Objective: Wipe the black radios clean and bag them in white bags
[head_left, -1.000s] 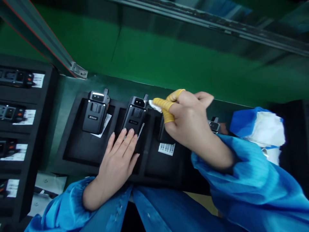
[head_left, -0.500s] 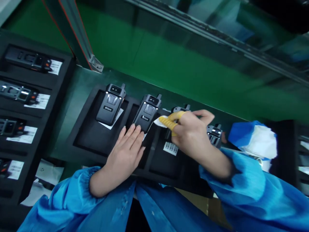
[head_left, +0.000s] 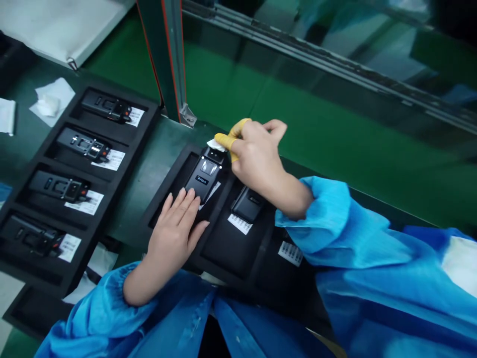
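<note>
A black handheld radio marked "Riton" lies back up in the leftmost compartment of the foam tray, a white label partly under it. My left hand lies with outstretched fingertips on the radio's lower end, thumb apart. Yellow finger covers are on fingers of my right hand, which pinches a small white wipe against the radio's top edge. In the compartment to the right, a second handheld radio is partly covered by my right hand and wrist.
Another foam tray on the left holds several radios with barcode labels. Behind the work, a metal post rises beside the green panel. White paper lies at far left; a white and blue bundle is at right.
The view has swung left. My left hand has moved from the second radio to the leftmost one. My right hand has carried the wipe left to that radio's top.
</note>
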Motion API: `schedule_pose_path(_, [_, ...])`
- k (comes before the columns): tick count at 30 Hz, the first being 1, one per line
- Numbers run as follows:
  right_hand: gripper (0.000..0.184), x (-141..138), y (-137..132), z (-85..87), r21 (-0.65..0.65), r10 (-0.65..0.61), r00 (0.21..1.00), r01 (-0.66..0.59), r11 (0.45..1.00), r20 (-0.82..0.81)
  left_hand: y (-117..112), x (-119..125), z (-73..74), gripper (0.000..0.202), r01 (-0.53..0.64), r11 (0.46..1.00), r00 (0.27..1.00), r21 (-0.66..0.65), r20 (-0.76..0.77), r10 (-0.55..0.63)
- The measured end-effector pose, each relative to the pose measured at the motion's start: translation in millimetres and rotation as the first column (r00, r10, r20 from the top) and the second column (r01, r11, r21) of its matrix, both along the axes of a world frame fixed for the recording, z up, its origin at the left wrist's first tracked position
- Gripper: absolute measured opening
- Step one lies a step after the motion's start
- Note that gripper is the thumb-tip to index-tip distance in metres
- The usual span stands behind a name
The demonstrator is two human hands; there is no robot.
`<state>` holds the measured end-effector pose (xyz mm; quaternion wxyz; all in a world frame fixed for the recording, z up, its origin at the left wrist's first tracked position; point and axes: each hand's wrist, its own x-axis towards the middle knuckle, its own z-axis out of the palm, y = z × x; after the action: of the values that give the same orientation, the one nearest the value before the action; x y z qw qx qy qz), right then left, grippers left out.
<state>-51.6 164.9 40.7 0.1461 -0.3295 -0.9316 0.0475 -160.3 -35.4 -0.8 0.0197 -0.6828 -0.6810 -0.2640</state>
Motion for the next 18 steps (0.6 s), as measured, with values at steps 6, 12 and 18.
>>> schedule_pose_path(6, [0.039,0,-5,-8.5,-0.023,0.191,0.971,-0.189,0.982,0.143,0,3,0.1,0.05,-0.002,1.0,1.0,-0.013,0.023,0.002])
schedule_pose_path(12, [0.03,41,16,-2.5,-0.07,0.112,0.987,-0.104,0.992,0.117,1,1,0.6,0.043,0.002,1.0,1.0,-0.006,0.028,-0.002])
schedule_pose_path(18, [0.034,13,14,7.0,-0.073,0.074,0.993,-0.067,0.995,0.097,-2,1,-0.6,0.055,0.001,1.0,0.998,-0.031,0.061,0.001])
